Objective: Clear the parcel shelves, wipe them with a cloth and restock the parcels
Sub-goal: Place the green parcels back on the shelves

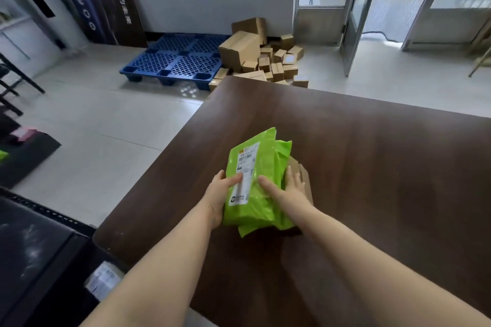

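A stack of green plastic mailer parcels lies on the dark brown table, the top one bearing a white shipping label. A small cardboard box sits under or beside the stack at its right. My left hand grips the stack's left edge, thumb on the label. Resting flat on the right side of the stack is my right hand, fingers spread over the green parcels and the box.
A pile of cardboard boxes lies on the floor beyond the table, next to a blue plastic pallet. Dark shelving stands at the left with a pink item on it. A black surface with a labelled parcel is at the lower left.
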